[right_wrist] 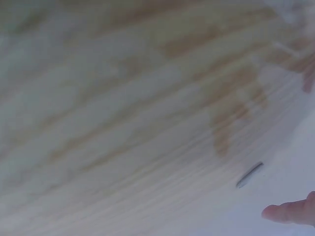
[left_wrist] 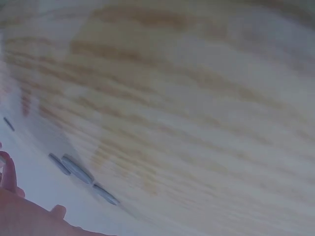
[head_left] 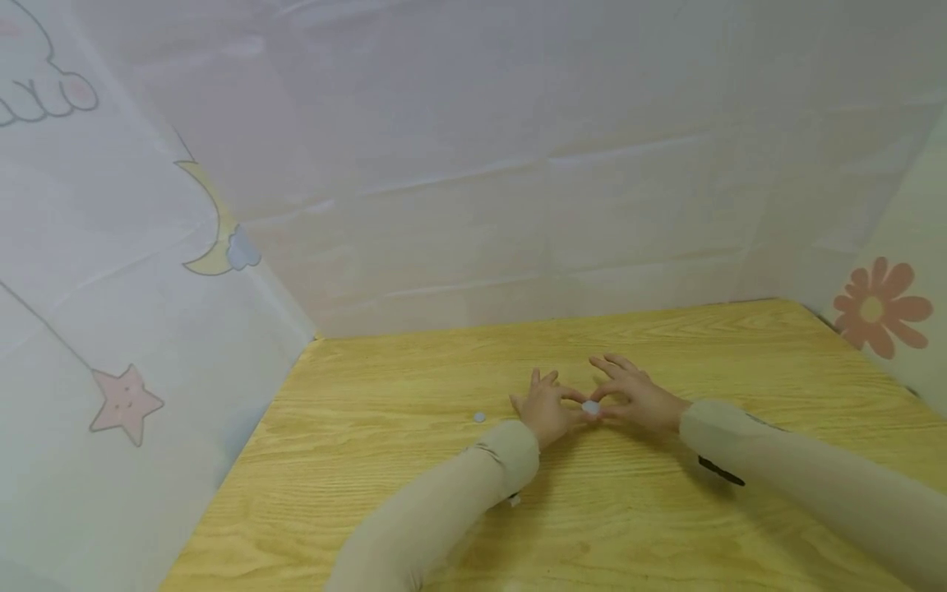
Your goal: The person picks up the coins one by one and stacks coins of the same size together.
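Two sleeves [head_left: 444,503] reach over the bench [head_left: 355,473]. Past a loose pale disc [head_left: 479,417] to our left, our left hand [head_left: 549,411] and right hand [head_left: 642,400] pinch a white disc [head_left: 590,407] from opposite edges, probably to steady it; our spare fingers [head_left: 617,362] spread clear, perhaps to leave room. A pale wall [head_left: 518,214] stands beyond.
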`<state>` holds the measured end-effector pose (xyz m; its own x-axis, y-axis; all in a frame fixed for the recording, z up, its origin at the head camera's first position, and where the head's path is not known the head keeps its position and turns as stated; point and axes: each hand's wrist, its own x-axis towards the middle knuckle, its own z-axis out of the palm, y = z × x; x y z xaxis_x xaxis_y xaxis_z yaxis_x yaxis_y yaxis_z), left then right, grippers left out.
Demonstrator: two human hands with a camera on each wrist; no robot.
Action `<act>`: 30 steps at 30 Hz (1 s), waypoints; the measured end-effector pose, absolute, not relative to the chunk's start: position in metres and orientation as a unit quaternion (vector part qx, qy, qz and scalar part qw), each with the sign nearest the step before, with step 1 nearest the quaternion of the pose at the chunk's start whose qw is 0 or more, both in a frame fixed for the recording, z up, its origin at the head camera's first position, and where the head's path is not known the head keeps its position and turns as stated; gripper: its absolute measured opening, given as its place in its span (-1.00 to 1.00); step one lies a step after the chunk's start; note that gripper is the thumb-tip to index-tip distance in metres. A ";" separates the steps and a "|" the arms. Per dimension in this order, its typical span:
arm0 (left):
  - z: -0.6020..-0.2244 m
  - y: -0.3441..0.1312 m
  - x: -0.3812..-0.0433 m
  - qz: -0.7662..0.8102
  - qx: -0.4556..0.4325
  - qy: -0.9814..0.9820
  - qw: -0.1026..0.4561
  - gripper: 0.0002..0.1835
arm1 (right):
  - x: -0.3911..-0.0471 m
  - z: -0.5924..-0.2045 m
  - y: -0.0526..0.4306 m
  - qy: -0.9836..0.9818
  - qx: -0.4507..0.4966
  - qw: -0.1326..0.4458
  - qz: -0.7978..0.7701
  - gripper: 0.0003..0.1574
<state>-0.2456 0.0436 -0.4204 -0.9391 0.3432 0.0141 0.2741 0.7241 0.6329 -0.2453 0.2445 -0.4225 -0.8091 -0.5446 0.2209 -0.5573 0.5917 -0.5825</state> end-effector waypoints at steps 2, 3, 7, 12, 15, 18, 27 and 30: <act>-0.418 0.044 -0.242 0.336 0.166 0.925 0.055 -0.61 | -0.243 -0.422 0.245 -0.891 0.310 0.011 0.331 -0.87; -0.417 0.044 -0.241 0.337 0.166 0.925 0.058 -0.61 | -0.242 -0.422 0.246 -0.891 0.312 0.014 0.330 -0.87; -0.415 0.045 -0.236 0.326 0.167 0.928 0.064 -0.61 | -0.237 -0.421 0.247 -0.889 0.314 0.022 0.332 -0.86; -0.416 0.048 -0.234 0.310 0.173 0.933 0.059 -0.61 | -0.228 -0.418 0.249 -0.887 0.304 0.016 0.346 -0.86; -0.417 0.052 -0.232 0.295 0.180 0.937 0.053 -0.61 | -0.222 -0.415 0.251 -0.887 0.298 0.013 0.353 -0.86; -0.417 0.055 -0.229 0.283 0.183 0.940 0.051 -0.60 | -0.218 -0.416 0.254 -0.885 0.298 0.011 0.358 -0.87; -0.412 0.062 -0.219 0.295 0.193 0.934 0.054 -0.59 | -0.208 -0.414 0.263 -0.876 0.305 0.023 0.372 -0.84; -0.410 0.065 -0.216 0.297 0.191 0.934 0.057 -0.57 | -0.206 -0.414 0.268 -0.875 0.308 0.020 0.372 -0.83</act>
